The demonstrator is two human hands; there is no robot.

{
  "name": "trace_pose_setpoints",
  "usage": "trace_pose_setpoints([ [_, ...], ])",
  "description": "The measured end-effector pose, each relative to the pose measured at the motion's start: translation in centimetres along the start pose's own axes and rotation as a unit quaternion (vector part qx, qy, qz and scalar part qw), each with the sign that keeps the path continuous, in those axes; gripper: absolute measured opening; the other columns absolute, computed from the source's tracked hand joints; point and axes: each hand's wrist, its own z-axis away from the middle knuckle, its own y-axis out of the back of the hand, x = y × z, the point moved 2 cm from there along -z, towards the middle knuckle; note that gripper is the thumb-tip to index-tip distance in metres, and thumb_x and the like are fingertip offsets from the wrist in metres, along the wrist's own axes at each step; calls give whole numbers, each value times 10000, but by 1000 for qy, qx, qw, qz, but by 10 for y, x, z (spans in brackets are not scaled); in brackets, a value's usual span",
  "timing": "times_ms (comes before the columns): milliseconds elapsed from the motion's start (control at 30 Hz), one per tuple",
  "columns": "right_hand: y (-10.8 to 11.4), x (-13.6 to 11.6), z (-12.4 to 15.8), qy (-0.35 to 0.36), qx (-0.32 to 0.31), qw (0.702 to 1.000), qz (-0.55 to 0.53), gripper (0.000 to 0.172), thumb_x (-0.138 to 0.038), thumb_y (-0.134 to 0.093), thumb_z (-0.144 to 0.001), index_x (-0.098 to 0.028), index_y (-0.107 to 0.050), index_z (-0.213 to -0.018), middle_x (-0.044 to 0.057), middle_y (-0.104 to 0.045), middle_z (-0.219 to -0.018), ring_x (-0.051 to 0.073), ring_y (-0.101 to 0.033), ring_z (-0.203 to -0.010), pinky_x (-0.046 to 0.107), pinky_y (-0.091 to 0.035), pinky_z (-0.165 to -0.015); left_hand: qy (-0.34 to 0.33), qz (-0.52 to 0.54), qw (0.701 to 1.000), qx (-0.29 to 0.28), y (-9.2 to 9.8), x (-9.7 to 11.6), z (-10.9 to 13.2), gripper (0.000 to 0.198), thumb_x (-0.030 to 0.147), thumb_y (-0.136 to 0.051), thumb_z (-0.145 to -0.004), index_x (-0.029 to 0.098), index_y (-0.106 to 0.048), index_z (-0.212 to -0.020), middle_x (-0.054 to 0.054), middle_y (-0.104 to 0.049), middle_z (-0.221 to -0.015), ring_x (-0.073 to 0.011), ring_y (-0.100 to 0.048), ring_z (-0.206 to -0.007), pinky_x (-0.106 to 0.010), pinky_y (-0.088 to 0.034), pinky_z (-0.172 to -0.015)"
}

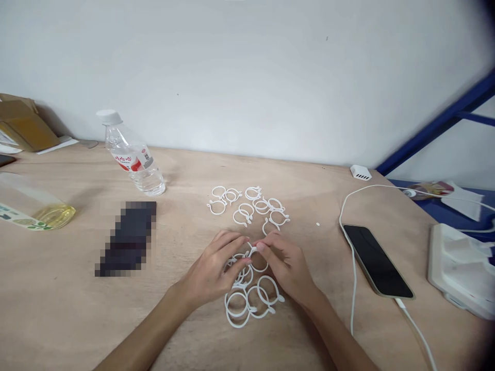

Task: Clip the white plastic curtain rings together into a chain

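Observation:
Between both sets of fingertips is a white plastic curtain ring [266, 266], its small end piece partly hidden by the fingers. My right hand [290, 268] pinches it from the right with thumb and forefinger. From the left, my left hand [211, 270] closes thumb and fingers at the ring's other side. Several more white rings [236, 325] lie beneath and in front of my hands, some overlapping and partly covered by the left fingers. Farther off, a looser group of similar rings [217, 213] is spread on the wooden table [185, 340]; these look open, with small knobs at their ends.
A water bottle [149, 178] and a pixelated dark object [131, 237] are on the left, along with a bottle of yellow liquid [54, 215] and a cardboard box [29, 126]. To the right lie a phone [377, 263] with a white cable [352, 278] and a white power strip [456, 263].

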Motion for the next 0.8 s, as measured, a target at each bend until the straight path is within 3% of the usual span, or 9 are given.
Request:
trace_pose_setpoints([
  [133, 10, 19, -2, -28, 117, 984, 130, 185, -287, -538, -889, -186, -693, -886, 68, -674, -827, 235, -567, -843, 414, -443, -827, 28, -19, 999, -33, 0, -1, 0, 316, 245, -562, -904, 176, -578, -1212, -119, -624, -1145, -226, -576, -1062, -395, -522, -911],
  [233, 10, 35, -3, -46, 95, 970, 221, 191, -272, -610, -831, -183, -719, -960, 86, -649, -835, 267, -533, -865, 457, -432, -835, 37, -27, 997, -56, 0, 0, -2, 315, 250, -596, -876, 172, -606, -1182, -113, -636, -1105, -234, -573, -1034, -403, -518, -897],
  [333, 7, 40, -3, -44, 72, 967, 239, 148, -234, -606, -835, -197, -735, -898, 81, -619, -809, 256, -516, -833, 428, -444, -784, 40, -29, 997, -65, 0, 3, -2, 328, 297, -652, -833, 183, -640, -1140, -106, -637, -1099, -249, -558, -1050, -424, -498, -916],
  [533, 4, 14, -3, 48, 101, 986, 127, 121, -173, -548, -890, -204, -659, -851, 45, -652, -792, 214, -544, -820, 364, -451, -763, 107, 2, 994, -25, -1, -2, -3, 367, 360, -580, -885, 176, -603, -1202, -117, -616, -1177, -246, -539, -1125, -435, -447, -989],
  [700, -14, -13, 5, 103, 10, 995, 4, 105, -149, -528, -907, -210, -606, -874, 28, -633, -808, 174, -557, -796, 306, -463, -720, 98, 58, 993, -13, 2, -1, -7, 249, 343, -532, -914, 185, -625, -1082, -98, -642, -1104, -227, -564, -1060, -391, -456, -946],
  [800, -21, -20, 9, 122, -8, 992, -19, 115, -132, -508, -911, -212, -582, -875, 32, -631, -812, 173, -548, -794, 309, -463, -717, 102, 121, 987, -11, 2, 2, -7, 216, 315, -497, -933, 173, -630, -1025, -99, -642, -1078, -218, -565, -1051, -369, -450, -941],
])
